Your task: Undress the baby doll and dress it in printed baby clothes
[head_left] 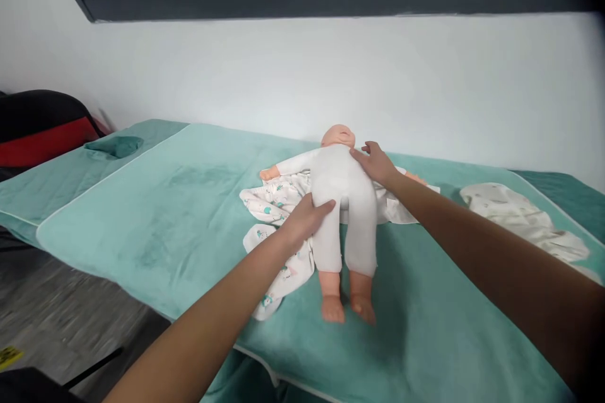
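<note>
A baby doll (343, 192) in a white bodysuit lies on its back on a teal mat (179, 220), head toward the wall, bare feet toward me. Under it lies a white patterned garment (271, 201), spread open. My left hand (305, 220) rests on the doll's hip and upper leg, fingers flat and apart. My right hand (375, 164) lies on the doll's shoulder near the neck, fingers stretched out. Neither hand holds anything.
Another white patterned cloth (515, 214) lies crumpled at the mat's right end. A small teal cloth (116, 146) sits at the far left. A black and red object (38, 126) stands left of the bed. White wall and a dark window frame behind.
</note>
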`<action>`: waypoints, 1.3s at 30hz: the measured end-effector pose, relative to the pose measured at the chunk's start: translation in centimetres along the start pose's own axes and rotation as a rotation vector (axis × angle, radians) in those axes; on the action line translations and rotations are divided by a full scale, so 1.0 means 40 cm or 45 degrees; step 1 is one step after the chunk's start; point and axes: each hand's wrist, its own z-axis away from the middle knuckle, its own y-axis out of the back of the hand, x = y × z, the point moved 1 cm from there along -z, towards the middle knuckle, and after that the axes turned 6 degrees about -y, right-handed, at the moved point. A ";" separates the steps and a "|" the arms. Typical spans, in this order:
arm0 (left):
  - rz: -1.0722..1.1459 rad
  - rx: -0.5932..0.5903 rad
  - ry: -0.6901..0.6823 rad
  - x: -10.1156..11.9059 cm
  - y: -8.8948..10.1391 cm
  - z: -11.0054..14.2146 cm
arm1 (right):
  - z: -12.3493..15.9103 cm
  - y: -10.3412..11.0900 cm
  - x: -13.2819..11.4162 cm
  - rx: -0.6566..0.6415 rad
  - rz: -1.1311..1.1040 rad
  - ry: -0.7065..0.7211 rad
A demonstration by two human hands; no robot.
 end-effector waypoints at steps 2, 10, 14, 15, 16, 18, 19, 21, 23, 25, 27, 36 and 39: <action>0.231 -0.092 0.043 -0.002 -0.007 -0.030 | -0.053 -0.003 0.005 -0.098 0.035 -0.089; 0.468 -0.181 0.118 0.024 0.058 -0.115 | -0.161 -0.007 -0.078 -0.519 -0.076 -0.065; 0.382 -0.128 0.126 0.083 0.194 -0.123 | -0.178 -0.051 -0.199 -0.535 -0.170 -0.006; 0.363 -0.108 0.124 0.094 0.237 -0.122 | -0.182 -0.075 -0.234 -0.544 -0.196 0.015; 0.343 -0.090 0.125 0.101 0.280 -0.119 | -0.185 -0.104 -0.270 -0.552 -0.222 0.037; 0.302 -0.053 0.140 0.106 0.368 -0.112 | -0.192 -0.173 -0.340 -0.565 -0.268 0.092; 0.282 -0.024 0.149 0.104 0.410 -0.108 | -0.195 -0.209 -0.373 -0.566 -0.284 0.121; 0.247 0.051 0.154 0.093 0.490 -0.098 | -0.200 -0.283 -0.432 -0.566 -0.292 0.169; 0.201 0.150 0.144 0.076 0.558 -0.088 | -0.200 -0.349 -0.478 -0.566 -0.292 0.211; 0.133 0.239 0.135 0.057 0.611 -0.077 | -0.197 -0.406 -0.509 -0.580 -0.317 0.270; 0.060 0.307 0.136 0.035 0.649 -0.069 | -0.191 -0.450 -0.526 -0.621 -0.366 0.353; -1.006 0.822 -0.405 0.028 0.662 -0.015 | -0.208 -0.415 -0.337 -0.393 0.270 0.220; -1.429 0.388 -0.811 0.051 0.563 0.057 | -0.187 -0.299 -0.195 -0.278 0.489 0.070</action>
